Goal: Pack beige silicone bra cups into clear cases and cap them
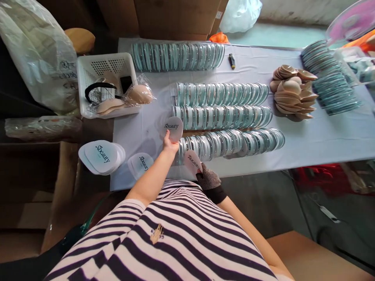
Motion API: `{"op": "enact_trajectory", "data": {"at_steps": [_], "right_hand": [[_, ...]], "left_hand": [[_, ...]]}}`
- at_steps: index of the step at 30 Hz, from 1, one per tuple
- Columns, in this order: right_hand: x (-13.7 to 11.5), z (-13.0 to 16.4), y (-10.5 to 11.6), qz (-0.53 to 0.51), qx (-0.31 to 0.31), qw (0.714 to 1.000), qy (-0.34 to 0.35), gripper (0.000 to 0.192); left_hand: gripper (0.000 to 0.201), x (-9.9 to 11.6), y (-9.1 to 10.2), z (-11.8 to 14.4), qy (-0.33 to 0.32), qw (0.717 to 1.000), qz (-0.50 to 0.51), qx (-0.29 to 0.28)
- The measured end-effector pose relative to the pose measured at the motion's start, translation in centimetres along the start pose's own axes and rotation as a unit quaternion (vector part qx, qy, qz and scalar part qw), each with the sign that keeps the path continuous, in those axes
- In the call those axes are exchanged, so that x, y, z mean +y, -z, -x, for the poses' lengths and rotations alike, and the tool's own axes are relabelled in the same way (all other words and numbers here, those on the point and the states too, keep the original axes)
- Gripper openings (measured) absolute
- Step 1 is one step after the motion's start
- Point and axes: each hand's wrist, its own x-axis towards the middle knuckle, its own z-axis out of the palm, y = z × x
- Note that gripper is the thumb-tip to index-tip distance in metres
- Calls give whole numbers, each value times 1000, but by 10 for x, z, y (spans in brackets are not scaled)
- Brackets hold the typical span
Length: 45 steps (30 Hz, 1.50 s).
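My bare left hand is closed on a white rounded card printed "Sbeauty", held by its lower edge at the left end of the rows. My right hand, in a dark dotted glove, grips a second printed card at the table's near edge, tilted in front of the nearest row. Clear plastic shells stand on edge in that nearest row, packed tightly. Two more rows of shells run behind it. To the left lie a pile of printed cards and some more cards.
A white basket holds a black band and beige cups in wrap. Another shell row lines the back. Beige moulded cups and stacked shells are at the right. A small dark tool lies behind the rows.
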Motion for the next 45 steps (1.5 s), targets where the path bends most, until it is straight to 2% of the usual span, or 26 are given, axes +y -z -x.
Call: {"op": "enact_trajectory", "data": {"at_steps": [3, 5, 8, 10, 12, 14, 17, 21, 25, 28, 31, 33, 34, 35, 36, 37, 39, 40, 41, 42, 45], "right_hand": [[-5, 2, -16, 0, -35, 999, 31, 61], [-12, -9, -25, -8, -41, 998, 39, 61], [-25, -37, -32, -18, -21, 999, 40, 53], [-32, -55, -32, -18, -11, 999, 34, 45], [-33, -64, -29, -18, 9, 1000, 20, 39], [-29, -62, -26, -24, 41, 999, 12, 39], [-17, -49, -25, -41, 71, 997, 14, 34], [-12, -42, -26, -60, 66, 996, 25, 26], [-20, -60, -31, -62, 57, 996, 18, 27], [-27, -76, -36, -32, 27, 999, 9, 30], [-26, -84, -41, -2, 13, 1000, 29, 28], [-23, -86, -41, -45, -3, 998, 33, 20], [-22, -87, -40, -106, -30, 994, 23, 16], [-21, -87, -39, -196, -67, 978, 10, 13], [-20, -86, -39, -309, -109, 945, 0, 12], [-20, -86, -39, -427, -147, 892, -5, 13], [-22, -85, -40, -618, -187, 764, -5, 15], [-23, -85, -42, -674, -190, 714, -5, 16], [-25, -85, -44, -703, -193, 685, -10, 17], [-26, -86, -46, -709, -200, 675, -24, 20], [-27, -91, -47, -673, -230, 700, -65, 36]], "left_hand": [[38, 18, 17, -5, -35, 999, 17, 22], [40, 16, 30, -3, 1, 999, -6, 42], [42, -8, 46, 7, 88, 993, -34, 65], [43, -26, 51, 15, 111, 992, -27, 57], [43, -35, 53, 21, 120, 991, -21, 47], [40, -32, 51, 24, 116, 992, -24, 51], [35, -15, 40, 23, 67, 996, -12, 52], [32, 0, 16, 17, 18, 999, 9, -30], [27, -8, -1, 17, 10, 998, -18, -65], [27, -14, -3, 19, -17, 996, -29, -84], [26, -16, -3, 23, -26, 994, -36, -98], [23, -16, -4, 26, -27, 994, -43, -96], [22, -16, -5, 27, -27, 994, -46, -94], [21, -16, -5, 28, -28, 994, -49, -93], [21, -17, -5, 30, -28, 994, -51, -91], [22, -18, -6, 30, -27, 994, -51, -90], [25, -19, -6, 31, -23, 995, -47, -90], [27, -18, -5, 31, -20, 995, -43, -90], [27, -18, -5, 30, -17, 995, -37, -88], [26, -16, -5, 30, -12, 996, -31, -86], [21, -7, -4, 27, 13, 996, -11, -85]]}}
